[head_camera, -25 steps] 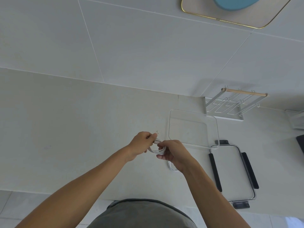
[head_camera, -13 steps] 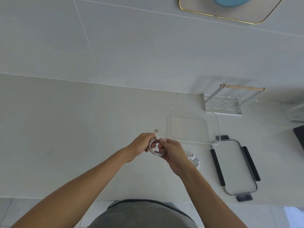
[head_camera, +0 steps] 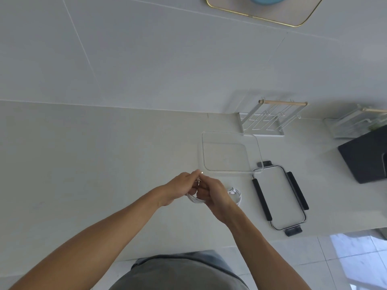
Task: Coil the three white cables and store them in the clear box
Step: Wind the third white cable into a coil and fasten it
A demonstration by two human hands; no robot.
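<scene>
My left hand (head_camera: 180, 188) and my right hand (head_camera: 213, 191) are pressed together over the counter, both closed on a small coil of white cable (head_camera: 193, 199). Its metal plug tip (head_camera: 201, 172) pokes out above the fingers. Just right of my right hand, a second coiled white cable (head_camera: 236, 194) lies on the counter. The clear box (head_camera: 231, 152) stands open behind my hands, nothing visible inside it. A third cable is not visible.
The box's lid (head_camera: 280, 197), clear with black clips, lies to the right of the hands. Against the wall stand a white wire rack with a wooden bar (head_camera: 270, 118) and a second rack (head_camera: 354, 124). A black object (head_camera: 366, 155) sits at far right.
My hands have closed tighter together around the coil, hiding most of its loop. The plug tip now sticks up between the fingers.
</scene>
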